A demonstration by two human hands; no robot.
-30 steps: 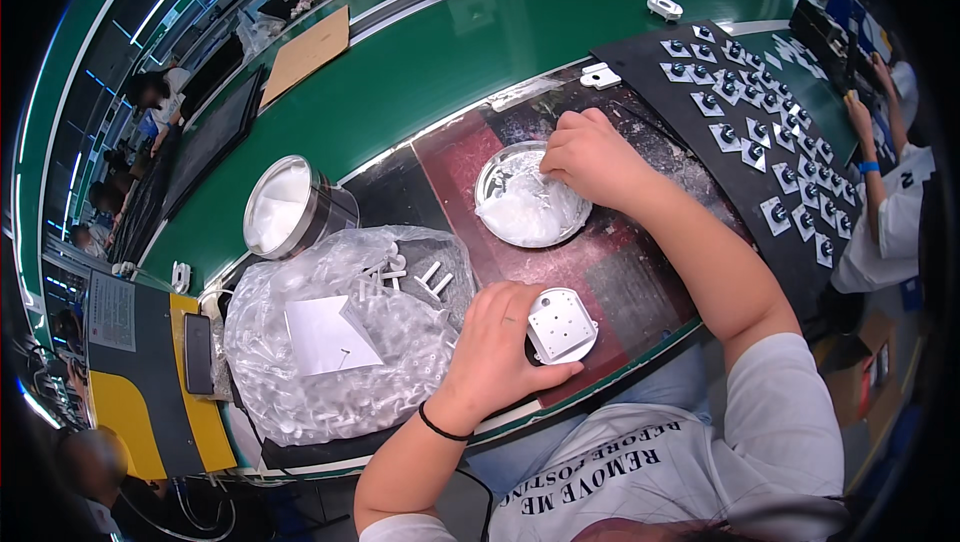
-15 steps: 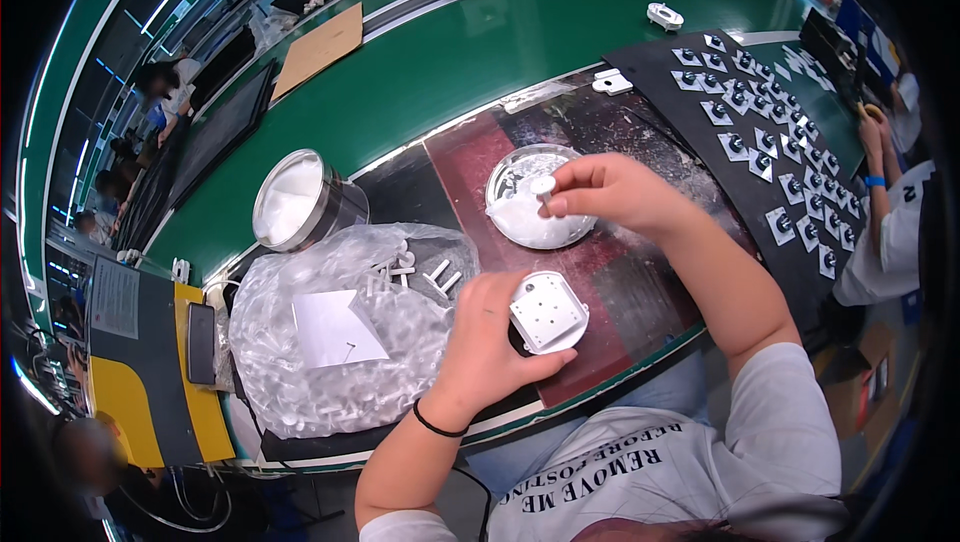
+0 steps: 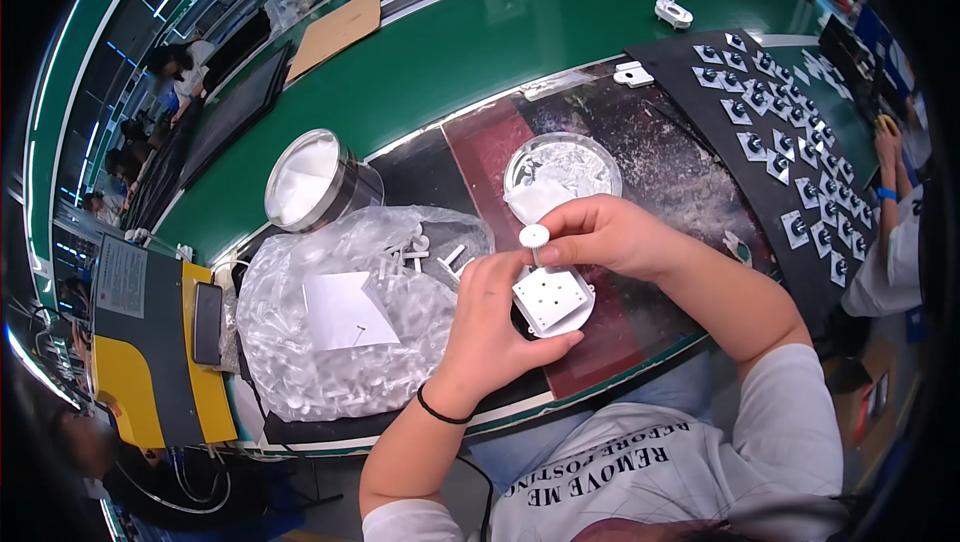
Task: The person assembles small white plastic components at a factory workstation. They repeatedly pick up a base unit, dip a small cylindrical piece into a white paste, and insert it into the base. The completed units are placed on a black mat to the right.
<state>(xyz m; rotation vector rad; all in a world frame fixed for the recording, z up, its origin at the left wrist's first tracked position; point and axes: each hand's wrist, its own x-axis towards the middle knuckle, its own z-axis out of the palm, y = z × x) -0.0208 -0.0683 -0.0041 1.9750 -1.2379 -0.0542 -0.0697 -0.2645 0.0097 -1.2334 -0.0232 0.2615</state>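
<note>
My left hand is closed around the side of a white plastic housing, whose flat face has several small holes. Pinched between the fingertips of my right hand is a small white plastic gear on a thin stem. The toothed head points up and the stem hangs down at the housing's far edge. Whether the stem has entered a hole there cannot be seen behind my fingers. Just beyond my right hand lies a round shallow dish with a white substance in it.
A clear plastic bag of white pegged parts lies at the left, a paper slip on it. Behind it stands a tilted round tin. A black mat at the right bears several small parts. A co-worker's arm shows far right.
My right hand has come down and nearer with the gear, from over the dish to the far edge of the housing. My left hand still holds the housing. The view has shifted slightly.
</note>
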